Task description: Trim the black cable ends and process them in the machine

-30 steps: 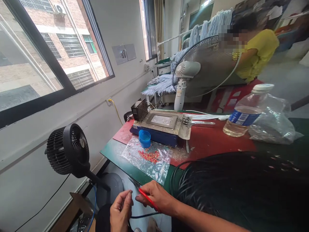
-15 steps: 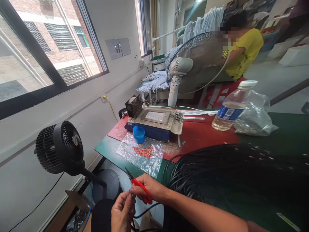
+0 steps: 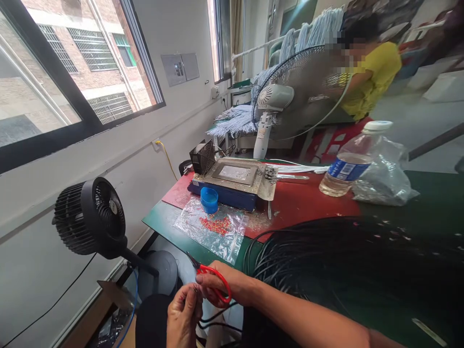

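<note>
Wire-end preparation at the near edge of the table [image 3: 170, 227]. The left hand [image 3: 184, 316], at 6 o'clock in the view, is closed to a pinch on the tip of a black wire [image 3: 213, 316], which loops down and away toward 4 o'clock below both hands. The right hand [image 3: 221, 287], touching the left from 2 o'clock, is curled shut around the red handles of the snips [image 3: 212, 278], whose dark blades point toward 10 o'clock and lie just beside the pinched tip; whether the blades are parted cannot be told. The step in hand appears to be the dressing of one wire end, the fingers working the tip while the tool waits in the palm. A next move, by this judgement, calls for the tip to be held steady and presented squarely to the blades. At 3 o'clock lies the bundle [image 3: 344, 261] of black wires; at 12 o'clock a bag [image 3: 213, 229] of red bits, a blue cap [image 3: 209, 199] and a heating unit [image 3: 232, 186]; at 9 o'clock a black fan [image 3: 90, 217].
</note>
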`<state>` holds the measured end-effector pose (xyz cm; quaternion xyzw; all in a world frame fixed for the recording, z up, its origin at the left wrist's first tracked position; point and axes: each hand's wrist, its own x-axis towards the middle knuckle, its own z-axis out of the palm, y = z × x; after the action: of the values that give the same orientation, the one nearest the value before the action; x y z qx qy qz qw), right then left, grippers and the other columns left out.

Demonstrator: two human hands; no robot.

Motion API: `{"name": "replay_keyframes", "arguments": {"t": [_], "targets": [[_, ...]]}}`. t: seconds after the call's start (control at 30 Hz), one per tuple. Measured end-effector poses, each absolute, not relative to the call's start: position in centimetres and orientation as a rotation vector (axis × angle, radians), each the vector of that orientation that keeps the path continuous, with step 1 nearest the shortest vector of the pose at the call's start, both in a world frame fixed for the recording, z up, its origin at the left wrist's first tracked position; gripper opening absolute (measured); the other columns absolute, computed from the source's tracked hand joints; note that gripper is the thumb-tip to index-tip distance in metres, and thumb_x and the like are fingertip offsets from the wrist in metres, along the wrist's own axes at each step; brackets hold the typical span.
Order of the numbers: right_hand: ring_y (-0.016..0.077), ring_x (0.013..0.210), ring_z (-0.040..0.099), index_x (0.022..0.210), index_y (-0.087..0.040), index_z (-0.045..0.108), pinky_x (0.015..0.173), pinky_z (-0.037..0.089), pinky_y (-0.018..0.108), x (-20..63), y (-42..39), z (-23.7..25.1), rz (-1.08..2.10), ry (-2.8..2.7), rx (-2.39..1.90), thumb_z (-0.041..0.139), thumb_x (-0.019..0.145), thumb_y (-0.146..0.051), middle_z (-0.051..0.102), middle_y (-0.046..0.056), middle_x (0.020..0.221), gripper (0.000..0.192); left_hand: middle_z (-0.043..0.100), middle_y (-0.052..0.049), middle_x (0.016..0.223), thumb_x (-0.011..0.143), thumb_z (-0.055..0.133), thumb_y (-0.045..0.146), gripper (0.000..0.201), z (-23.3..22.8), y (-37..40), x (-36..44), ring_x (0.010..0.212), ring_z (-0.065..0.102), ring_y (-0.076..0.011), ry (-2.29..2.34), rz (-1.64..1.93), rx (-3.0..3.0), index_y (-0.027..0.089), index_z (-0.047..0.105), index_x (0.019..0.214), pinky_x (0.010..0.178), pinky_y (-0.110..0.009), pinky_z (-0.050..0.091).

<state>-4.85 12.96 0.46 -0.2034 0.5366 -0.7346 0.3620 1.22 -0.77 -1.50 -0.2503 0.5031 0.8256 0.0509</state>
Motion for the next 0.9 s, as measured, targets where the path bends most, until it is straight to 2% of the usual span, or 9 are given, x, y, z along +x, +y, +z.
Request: {"name": "replay_keyframes", "arguments": {"t": [0.1,0.17,0.3,0.4,0.6,0.77,0.9], "targets": [[0.0044,0.032,0.037,0.049,-0.011,0.05,0.033,0.024,0.017,-4.9,12.9,0.5,-1.872,1.409,-0.458,0.056,0.07,-0.052,0.042,-0.004,0.036,0.046,0.051,0.005,0.045,0.056,0.068,0.033,0.022,-1.4,-0.9,1.3,0.042,0.04,-0.0025,1.696,2.459,-0.683,0.015,0.067,0.069,0.043,-0.016,0.036],[0.0048,0.032,0.037,0.049,-0.012,0.049,0.032,0.024,0.017,-4.9,12.8,0.7,-1.851,1.396,-0.414,0.057,0.069,-0.047,0.042,-0.004,0.037,0.041,0.048,0.005,0.043,0.056,0.068,0.034,0.023,-1.4,-0.9,1.3,0.042,0.038,-0.0032,1.77,2.426,-0.652,0.015,0.066,0.068,0.044,-0.018,0.037],[0.0057,0.032,0.039,0.05,-0.012,0.051,0.032,0.027,0.017,-4.9,12.8,0.8,-1.789,1.367,-0.344,0.057,0.069,-0.039,0.043,-0.004,0.037,0.034,0.057,0.001,0.052,0.056,0.067,0.039,0.025,-1.7,-0.8,1.3,0.052,0.048,-0.0075,1.742,2.443,-0.66,0.015,0.065,0.065,0.05,-0.02,0.041],[0.0055,0.032,0.039,0.054,-0.011,0.054,0.032,0.028,0.017,-4.8,12.8,0.8,-1.82,1.355,-0.368,0.058,0.068,-0.047,0.044,-0.004,0.038,0.039,0.06,-0.001,0.057,0.058,0.065,0.038,0.024,-1.7,-0.8,1.3,0.055,0.051,-0.0083,1.718,2.461,-0.657,0.015,0.065,0.067,0.051,-0.019,0.041],[0.0037,0.03,0.035,0.054,-0.01,0.053,0.031,0.025,0.016,-4.7,12.7,0.4,-1.888,1.399,-0.446,0.061,0.064,-0.055,0.042,-0.005,0.036,0.046,0.06,0.0,0.055,0.059,0.065,0.035,0.023,-1.5,-0.9,1.2,0.057,0.053,-0.0085,1.752,2.424,-0.619,0.016,0.066,0.07,0.052,-0.018,0.042],[0.004,0.031,0.037,0.057,-0.011,0.053,0.032,0.025,0.016,-4.7,12.7,0.0,-1.879,1.401,-0.551,0.058,0.068,-0.056,0.044,-0.005,0.038,0.047,0.061,0.002,0.053,0.059,0.066,0.035,0.02,-2.6,-1.0,0.9,0.051,0.049,-0.0038,1.435,2.543,-0.721,0.017,0.064,0.066,0.048,-0.013,0.039],[0.0034,0.032,0.037,0.052,-0.012,0.048,0.033,0.025,0.016,-4.6,12.7,-0.1,-1.878,1.433,-0.571,0.059,0.068,-0.057,0.043,-0.005,0.039,0.049,0.058,0.003,0.05,0.055,0.069,0.032,0.018,-2.8,-1.0,1.0,0.048,0.046,-0.0031,1.311,2.606,-0.74,0.016,0.064,0.063,0.047,-0.013,0.039]]}}
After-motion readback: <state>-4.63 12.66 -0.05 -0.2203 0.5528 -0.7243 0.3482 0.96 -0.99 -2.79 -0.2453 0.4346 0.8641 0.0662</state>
